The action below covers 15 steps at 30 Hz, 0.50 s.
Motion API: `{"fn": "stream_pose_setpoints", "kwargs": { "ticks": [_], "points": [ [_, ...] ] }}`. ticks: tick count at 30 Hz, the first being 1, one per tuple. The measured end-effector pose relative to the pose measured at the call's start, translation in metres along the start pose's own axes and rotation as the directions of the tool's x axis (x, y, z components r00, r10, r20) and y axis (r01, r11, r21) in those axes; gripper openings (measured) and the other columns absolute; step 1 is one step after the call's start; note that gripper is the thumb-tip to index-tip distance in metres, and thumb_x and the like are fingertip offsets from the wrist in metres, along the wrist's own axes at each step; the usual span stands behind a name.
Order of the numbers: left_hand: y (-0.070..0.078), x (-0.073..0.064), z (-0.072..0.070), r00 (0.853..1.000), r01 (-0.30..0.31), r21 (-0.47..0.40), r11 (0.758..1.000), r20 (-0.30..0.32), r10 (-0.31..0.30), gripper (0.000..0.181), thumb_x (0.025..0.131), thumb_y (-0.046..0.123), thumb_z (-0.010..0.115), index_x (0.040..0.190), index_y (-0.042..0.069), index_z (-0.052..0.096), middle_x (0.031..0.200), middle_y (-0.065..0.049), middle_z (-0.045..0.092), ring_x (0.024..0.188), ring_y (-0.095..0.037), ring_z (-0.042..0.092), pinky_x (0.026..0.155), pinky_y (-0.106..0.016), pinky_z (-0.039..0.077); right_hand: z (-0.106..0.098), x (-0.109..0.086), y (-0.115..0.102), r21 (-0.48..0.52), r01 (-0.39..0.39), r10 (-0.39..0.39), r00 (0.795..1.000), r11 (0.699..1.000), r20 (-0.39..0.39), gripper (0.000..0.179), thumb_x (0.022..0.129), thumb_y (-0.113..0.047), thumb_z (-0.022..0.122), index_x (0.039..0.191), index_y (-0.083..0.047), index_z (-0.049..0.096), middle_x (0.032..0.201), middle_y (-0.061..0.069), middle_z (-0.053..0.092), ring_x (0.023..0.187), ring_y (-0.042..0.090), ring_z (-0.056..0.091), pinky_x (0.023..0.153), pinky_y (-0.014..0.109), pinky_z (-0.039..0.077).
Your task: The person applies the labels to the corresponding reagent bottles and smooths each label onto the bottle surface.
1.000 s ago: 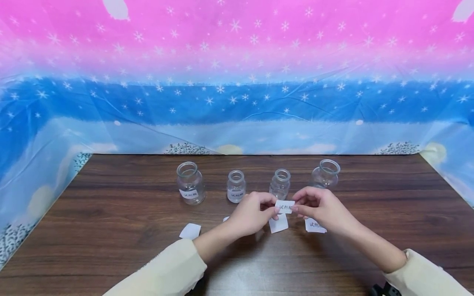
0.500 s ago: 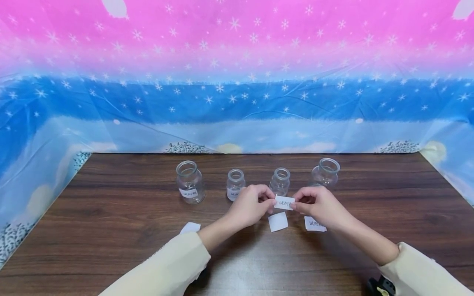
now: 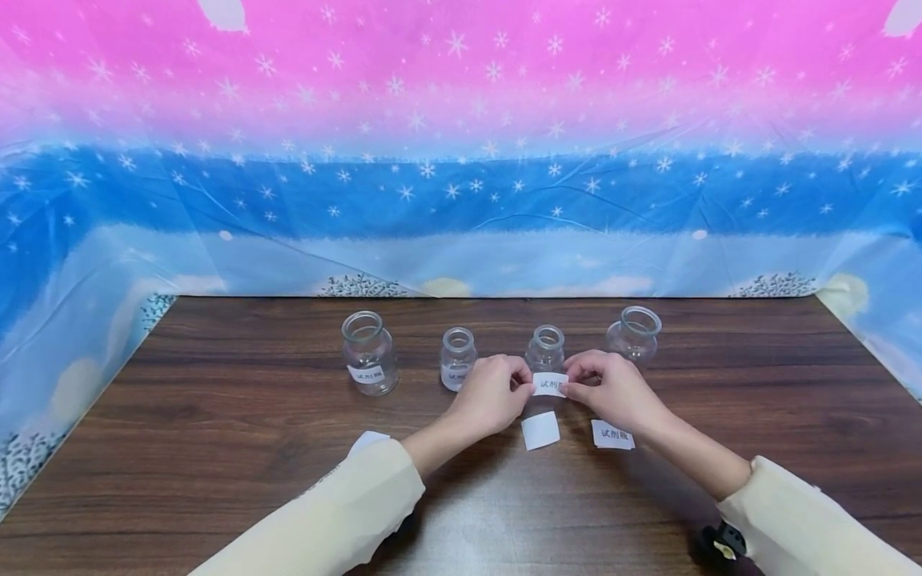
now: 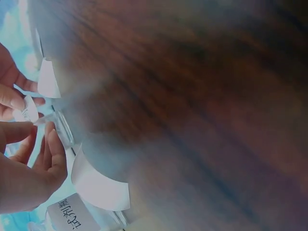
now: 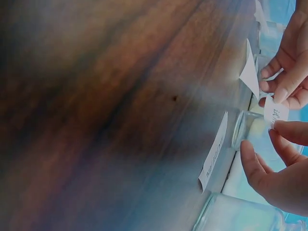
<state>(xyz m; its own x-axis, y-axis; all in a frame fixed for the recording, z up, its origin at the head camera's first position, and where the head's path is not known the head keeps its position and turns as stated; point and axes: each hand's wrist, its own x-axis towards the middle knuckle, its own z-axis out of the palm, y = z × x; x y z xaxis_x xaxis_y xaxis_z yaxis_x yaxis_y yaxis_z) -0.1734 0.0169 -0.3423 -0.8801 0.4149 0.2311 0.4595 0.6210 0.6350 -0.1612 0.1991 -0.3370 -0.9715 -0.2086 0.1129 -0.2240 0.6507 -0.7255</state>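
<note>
Between both hands a small white label (image 3: 550,384) with dark Chinese characters is stretched level. My left hand (image 3: 495,392) pinches its left end with thumb and fingers, and my right hand (image 3: 612,390) pinches the right end. Right behind the label stands a small clear glass jar (image 3: 547,344), its lower part covered by the label in the head view. The right wrist view shows the label (image 5: 275,110) close by the jar's glass (image 5: 243,129). A blank white paper (image 3: 541,431) lies below the hands. To its right lies another label (image 3: 613,435) with the same writing.
At the left stand a large glass jar (image 3: 369,352) and a small jar (image 3: 458,348), both bearing labels. A large jar (image 3: 631,336) is behind the right hand. White paper (image 3: 368,441) shows past the left sleeve. Patterned cloth (image 3: 461,200) hangs behind the table (image 3: 216,416).
Both hands have moved slightly away from me with the label, from above the blank paper to in front of the small jar. The grip on its two ends stays.
</note>
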Motion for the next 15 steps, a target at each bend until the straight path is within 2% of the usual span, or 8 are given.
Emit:
{"fn": "stream_pose_setpoints", "kwargs": {
  "ticks": [3,8,15],
  "points": [
    [0.0001,0.0005,0.0005,1.0,0.007,0.026,1.0,-0.012,-0.007,0.008,0.08,0.007,0.065,0.072,0.008,0.062,0.074,-0.002,0.056,0.07,-0.016,0.053,0.064,-0.025,0.041,0.0004,0.0023,0.0018,0.003,-0.017,0.017,1.0,1.0,0.005,0.012,0.079,-0.004,0.067,0.069,-0.006,0.061,0.107,0.017,0.062,0.094,0.029,0.06,0.08,0.041,0.045],
    [0.0012,0.001,0.0013,0.999,0.026,0.06,0.998,-0.027,-0.024,0.01,0.08,0.01,0.066,0.071,0.01,0.061,0.093,-0.007,0.056,0.084,-0.022,0.056,0.074,-0.033,0.043,0.0006,0.0048,0.003,-0.012,0.003,-0.003,1.0,1.0,0.005,0.012,0.08,-0.004,0.067,0.069,-0.006,0.061,0.111,0.02,0.061,0.098,0.032,0.06,0.08,0.041,0.046],
    [0.0002,0.0025,0.0013,0.999,0.022,0.064,0.998,-0.034,-0.019,0.01,0.08,0.009,0.065,0.071,0.01,0.061,0.1,-0.005,0.057,0.088,-0.02,0.057,0.076,-0.031,0.044,0.0015,0.0074,0.0023,-0.047,0.022,-0.022,1.0,0.999,-0.007,0.012,0.08,-0.005,0.067,0.07,-0.006,0.062,0.111,0.019,0.061,0.1,0.032,0.059,0.077,0.039,0.045]
  ]
}}
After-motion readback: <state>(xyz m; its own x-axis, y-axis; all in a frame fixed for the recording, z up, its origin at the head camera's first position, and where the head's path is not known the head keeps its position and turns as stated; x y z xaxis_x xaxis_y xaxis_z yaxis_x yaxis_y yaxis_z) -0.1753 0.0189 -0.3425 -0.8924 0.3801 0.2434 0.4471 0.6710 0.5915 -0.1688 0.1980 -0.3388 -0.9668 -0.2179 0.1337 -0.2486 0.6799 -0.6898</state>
